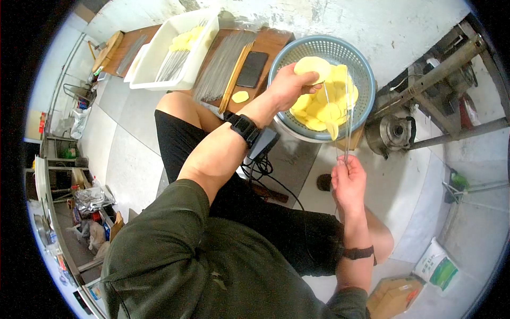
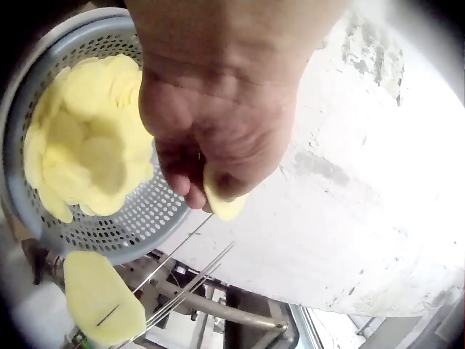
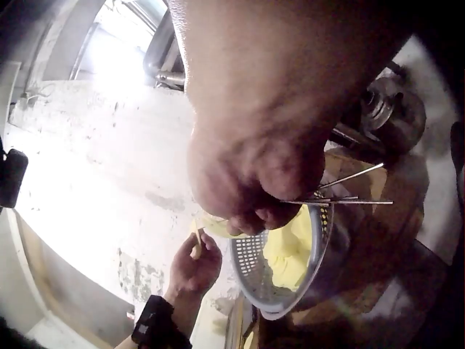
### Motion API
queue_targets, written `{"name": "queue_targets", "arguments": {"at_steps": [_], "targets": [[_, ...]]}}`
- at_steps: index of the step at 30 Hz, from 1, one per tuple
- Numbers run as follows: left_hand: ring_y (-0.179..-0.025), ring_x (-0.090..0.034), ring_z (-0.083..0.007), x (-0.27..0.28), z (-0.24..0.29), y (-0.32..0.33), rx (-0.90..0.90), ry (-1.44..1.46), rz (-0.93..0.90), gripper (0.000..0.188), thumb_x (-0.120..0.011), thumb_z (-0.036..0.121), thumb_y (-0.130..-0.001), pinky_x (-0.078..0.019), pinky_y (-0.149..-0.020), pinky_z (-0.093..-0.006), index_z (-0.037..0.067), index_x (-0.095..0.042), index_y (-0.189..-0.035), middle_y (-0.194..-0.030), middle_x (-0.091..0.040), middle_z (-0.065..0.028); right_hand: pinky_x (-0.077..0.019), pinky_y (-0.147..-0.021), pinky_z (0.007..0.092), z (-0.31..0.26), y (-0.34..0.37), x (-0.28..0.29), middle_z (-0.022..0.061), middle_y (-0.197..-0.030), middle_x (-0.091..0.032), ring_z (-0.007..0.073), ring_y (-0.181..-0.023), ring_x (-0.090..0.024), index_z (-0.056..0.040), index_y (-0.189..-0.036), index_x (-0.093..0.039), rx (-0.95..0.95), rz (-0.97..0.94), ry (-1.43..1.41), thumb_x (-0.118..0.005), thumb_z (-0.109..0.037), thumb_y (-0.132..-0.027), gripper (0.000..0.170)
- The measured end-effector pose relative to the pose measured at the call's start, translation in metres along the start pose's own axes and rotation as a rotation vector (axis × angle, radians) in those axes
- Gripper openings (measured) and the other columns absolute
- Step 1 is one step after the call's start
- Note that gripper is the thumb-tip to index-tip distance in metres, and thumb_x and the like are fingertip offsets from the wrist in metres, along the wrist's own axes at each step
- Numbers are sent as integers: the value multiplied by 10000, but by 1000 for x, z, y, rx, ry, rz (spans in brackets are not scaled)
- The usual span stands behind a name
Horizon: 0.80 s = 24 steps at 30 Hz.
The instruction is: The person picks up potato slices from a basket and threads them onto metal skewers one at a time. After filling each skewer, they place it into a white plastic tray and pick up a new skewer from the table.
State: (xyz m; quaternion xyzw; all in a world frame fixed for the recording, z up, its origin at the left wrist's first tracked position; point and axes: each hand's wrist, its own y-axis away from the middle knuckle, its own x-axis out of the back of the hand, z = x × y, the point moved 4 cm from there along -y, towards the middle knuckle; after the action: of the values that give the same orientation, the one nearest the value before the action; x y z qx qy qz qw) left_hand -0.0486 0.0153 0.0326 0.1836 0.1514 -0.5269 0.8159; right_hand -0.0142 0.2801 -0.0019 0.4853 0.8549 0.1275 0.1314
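The left hand (image 1: 289, 87) pinches a round yellow slice (image 1: 312, 69) above the slices heaped in a blue-grey colander (image 1: 366, 80). Several thin metal skewers (image 1: 348, 114) rise from the right hand (image 1: 350, 183), whose fingers hold their lower ends in front of the colander. One skewer passes through another slice (image 1: 332, 130), seen in the left wrist view as a pierced slice (image 2: 102, 298); its tip reaches close to the slice in the left hand (image 2: 218, 138). In the right wrist view the right hand (image 3: 254, 160) hides most of that pierced slice.
Left of the colander, a wooden board (image 1: 273, 41) bears grey skewers (image 1: 226, 58), wooden sticks (image 1: 235, 77), a dark phone (image 1: 252, 69) and one slice (image 1: 240, 97). A white tray (image 1: 141, 80) holds skewered slices. A metal frame and burner (image 1: 393, 133) stand at right; a cable (image 1: 281, 183) hangs below.
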Motion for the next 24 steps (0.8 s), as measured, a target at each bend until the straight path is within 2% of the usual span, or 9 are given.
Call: {"name": "queue_targets", "arguments": {"at_steps": [10,17,19,24], "targets": [[-720,-595,-142,-1,4,-1,3,78,-61,198,-602,54,-871,-500,-635,-252,-18,-558,-1051,-904,-625,-94,-350,-429,200,3,-4,3,8,-653,-548,45,-499,-437,-35,-999,-556,16,-22,14,-530,-65,-934,76],[-717,-588,-145,2,-1,-3,47,101,-28,176,-610,46,-866,-492,-622,-251,-20,-568,-1023,-909,-620,-97,-349,-431,199,0,-1,1,7,-659,-548,44,-503,-436,-37,-1002,-558,43,-29,12,-528,-48,-929,79],[-699,-587,-127,3,-2,-1,74,128,-25,218,-621,62,-875,-497,-586,-229,-2,-566,-1076,-904,-631,-99,-350,-432,200,0,-1,0,7,-662,-548,44,-506,-438,-37,-1004,-557,32,-15,11,-527,-45,-929,81],[-705,-586,-129,3,-6,1,108,102,-18,238,-625,55,-869,-500,-598,-232,4,-562,-1093,-928,-630,-100,-351,-433,201,0,0,-1,5,-665,-536,50,-509,-442,-42,-984,-546,17,-4,-30,-529,-53,-932,55]]}}
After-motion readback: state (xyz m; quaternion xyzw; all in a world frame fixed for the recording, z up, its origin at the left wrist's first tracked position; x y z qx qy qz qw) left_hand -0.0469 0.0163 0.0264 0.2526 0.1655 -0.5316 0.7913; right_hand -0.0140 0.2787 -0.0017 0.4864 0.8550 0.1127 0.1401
